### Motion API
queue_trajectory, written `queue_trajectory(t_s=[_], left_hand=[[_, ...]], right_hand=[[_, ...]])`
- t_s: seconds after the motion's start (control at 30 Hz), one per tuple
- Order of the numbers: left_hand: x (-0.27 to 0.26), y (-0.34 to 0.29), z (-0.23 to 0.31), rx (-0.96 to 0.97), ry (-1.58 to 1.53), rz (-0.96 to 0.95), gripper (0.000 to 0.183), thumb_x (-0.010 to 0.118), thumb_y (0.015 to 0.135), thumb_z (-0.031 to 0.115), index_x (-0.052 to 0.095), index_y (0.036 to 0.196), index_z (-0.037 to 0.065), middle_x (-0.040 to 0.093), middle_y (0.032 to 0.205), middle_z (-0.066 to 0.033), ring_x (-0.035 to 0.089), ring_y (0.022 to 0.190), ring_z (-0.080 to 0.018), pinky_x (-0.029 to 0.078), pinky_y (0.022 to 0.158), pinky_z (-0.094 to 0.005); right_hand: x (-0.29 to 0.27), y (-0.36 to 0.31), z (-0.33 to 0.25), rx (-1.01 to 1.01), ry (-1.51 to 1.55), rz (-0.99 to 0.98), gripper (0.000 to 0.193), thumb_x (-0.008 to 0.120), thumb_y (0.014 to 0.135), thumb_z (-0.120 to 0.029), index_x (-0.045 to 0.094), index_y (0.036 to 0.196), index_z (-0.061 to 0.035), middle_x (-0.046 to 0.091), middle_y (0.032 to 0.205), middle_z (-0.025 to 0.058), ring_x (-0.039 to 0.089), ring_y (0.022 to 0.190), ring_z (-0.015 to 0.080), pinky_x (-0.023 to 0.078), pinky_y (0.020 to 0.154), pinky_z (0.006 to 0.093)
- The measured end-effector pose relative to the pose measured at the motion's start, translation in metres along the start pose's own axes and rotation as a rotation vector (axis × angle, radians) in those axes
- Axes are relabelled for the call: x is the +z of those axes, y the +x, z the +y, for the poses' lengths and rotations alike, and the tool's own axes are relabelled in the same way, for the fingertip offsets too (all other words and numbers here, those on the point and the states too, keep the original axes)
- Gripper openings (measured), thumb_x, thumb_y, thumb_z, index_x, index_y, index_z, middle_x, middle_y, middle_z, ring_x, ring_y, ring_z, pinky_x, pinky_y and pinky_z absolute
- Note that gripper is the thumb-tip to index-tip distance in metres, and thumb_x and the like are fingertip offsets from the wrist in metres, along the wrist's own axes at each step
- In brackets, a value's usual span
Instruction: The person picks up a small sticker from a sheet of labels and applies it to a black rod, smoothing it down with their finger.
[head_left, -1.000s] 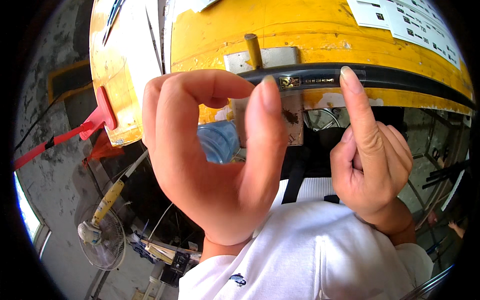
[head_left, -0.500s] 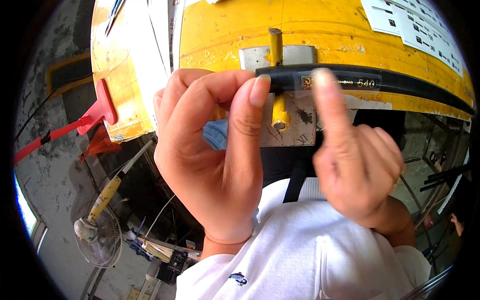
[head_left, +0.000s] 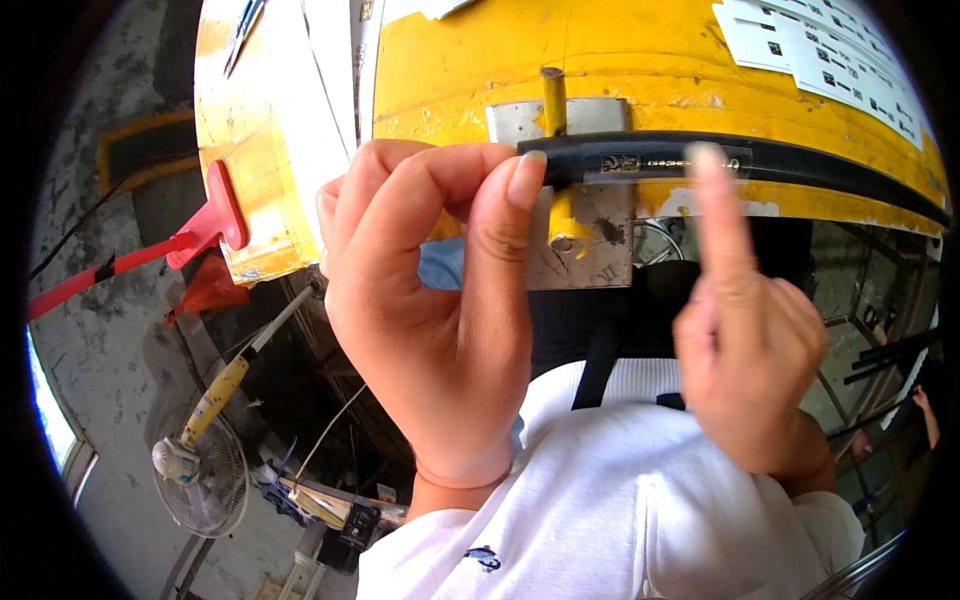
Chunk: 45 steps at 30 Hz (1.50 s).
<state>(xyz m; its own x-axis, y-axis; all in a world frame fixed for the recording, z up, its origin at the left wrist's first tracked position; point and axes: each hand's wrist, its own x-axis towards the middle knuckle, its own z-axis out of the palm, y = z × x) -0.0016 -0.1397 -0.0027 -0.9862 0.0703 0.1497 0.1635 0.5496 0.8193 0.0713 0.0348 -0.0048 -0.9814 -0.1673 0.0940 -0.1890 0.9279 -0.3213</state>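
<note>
One black tube [head_left: 790, 162], bearing one label [head_left: 660, 164], extends rightward from its end pinched by the left hand [head_left: 430, 270]. One finger of the right hand [head_left: 752, 355] is extended; its grip cannot be told.

The head-mounted fisheye camera looks steeply down from close above the left hand [head_left: 430, 300] and right hand [head_left: 755, 345], framing the white shirt [head_left: 580, 480] behind them.

white shirt [head_left: 580, 500], short sleeves [head_left: 425, 530], ribbed edge [head_left: 640, 376], small dark motif [head_left: 483, 557]
</note>
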Motion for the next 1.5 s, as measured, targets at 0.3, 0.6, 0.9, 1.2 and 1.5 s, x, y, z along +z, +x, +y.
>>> queue_trajectory(t_s=[0.3,0.6,0.9,1.2,1.5], left_hand=[[0.004,0.000,0.002,-0.038,-0.041,0.078,0.010,0.073,0.085,0.007,0.066,0.081,0.001,0.057,0.074,-0.0040,0.046,0.075,-0.0181,0.036,0.075,-0.0286],[-0.002,-0.002,0.006,-0.024,-0.094,0.081,0.010,0.073,0.084,0.005,0.066,0.082,-0.001,0.056,0.074,-0.0041,0.046,0.075,-0.0168,0.034,0.076,-0.0278],[-0.027,-0.026,0.053,0.085,-0.539,-0.037,0.017,0.061,0.094,0.009,0.052,0.084,0.000,0.052,0.092,-0.0102,0.047,0.073,-0.0127,0.036,0.063,-0.0221],[-0.020,-0.054,0.081,-0.356,-0.969,-0.532,0.055,0.060,0.095,0.010,0.035,0.135,-0.016,0.064,0.094,-0.0253,0.069,0.068,-0.0258,0.054,0.049,-0.0246],[0.006,-0.085,0.104,-0.404,-0.832,-1.163,0.041,0.057,0.096,0.030,0.054,0.107,-0.009,0.045,0.072,0.0005,0.037,0.059,-0.0040,0.027,0.052,-0.0187]], right_hand=[[-0.001,0.009,-0.012,0.100,-0.017,0.009,0.080,0.058,0.072,0.011,0.050,0.145,-0.0206,0.053,0.057,0.0074,0.049,0.042,0.0214,0.043,0.045,0.0335],[-0.018,-0.003,0.049,0.153,-0.245,0.401,0.054,0.071,0.080,0.005,0.067,0.128,-0.0201,0.037,0.058,-0.0009,0.034,0.050,0.0087,0.034,0.049,0.0243],[-0.076,-0.023,0.052,-0.027,-0.289,0.580,0.046,0.078,0.067,0.011,0.072,0.109,-0.0040,0.051,0.067,0.0006,0.037,0.055,0.0100,0.034,0.053,0.0241],[-0.131,-0.052,0.082,-0.291,-0.459,0.529,0.040,0.072,0.065,0.014,0.069,0.104,0.0059,0.068,0.085,0.0124,0.055,0.063,0.0196,0.044,0.062,0.0299],[-0.131,-0.025,0.107,-0.569,-0.459,0.942,0.025,0.076,0.072,-0.006,0.067,0.094,0.0006,0.055,0.067,0.0040,0.049,0.055,0.0126,0.036,0.051,0.0255]])
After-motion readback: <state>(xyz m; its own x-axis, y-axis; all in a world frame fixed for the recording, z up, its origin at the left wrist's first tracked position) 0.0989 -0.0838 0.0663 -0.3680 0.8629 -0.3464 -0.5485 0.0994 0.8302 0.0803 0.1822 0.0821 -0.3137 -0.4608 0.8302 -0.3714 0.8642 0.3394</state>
